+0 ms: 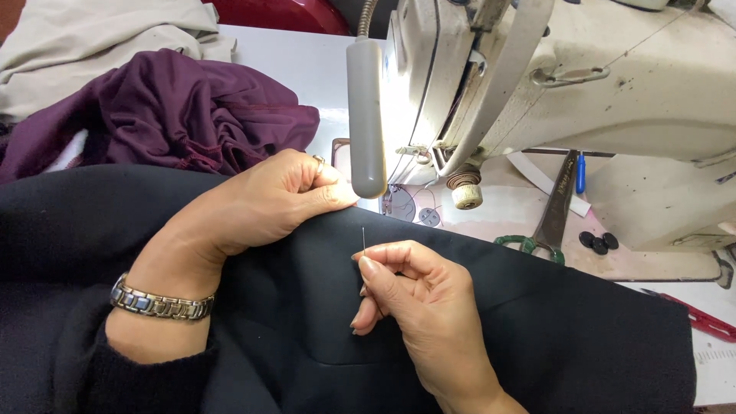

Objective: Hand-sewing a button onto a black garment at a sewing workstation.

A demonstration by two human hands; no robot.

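Nearest the camera: dark navy fabric point(537, 337) spread over the lap and desk point(291, 69), filling the lower frame from 3 to 9 o'clock. Right hand point(418, 299) sits on it at about 5 o'clock from frame centre, thumb and forefinger pinched together on a sewing needle point(363, 239). Needle stands near upright, long axis running 12 to 6 o'clock, tip toward 12, lower part hidden behind the fingers; can't tell if thread trails from it. Left hand point(268, 199) at 10 o'clock of the needle, wearing a ring and a metal wristwatch point(159, 303), fingers curled shut, clamping the fabric's folded top edge just beside the lamp point(366, 115). Progress, as a judgement: hand stitching on the edge looks early or mid-way; no finished stitches are visible on the dark cloth, and the needle is out of the fabric, so the stitch in hand isn't set. Behind, at 12 to 2 o'clock, a cream sewing machine point(613, 84); scissors point(548, 222) with green handles and 3 black buttons point(599, 242) lie at 3 o'clock under its arm. Purple garment point(184, 115) bunched at 10 o'clock, beige cloth point(100, 46) beyond it.
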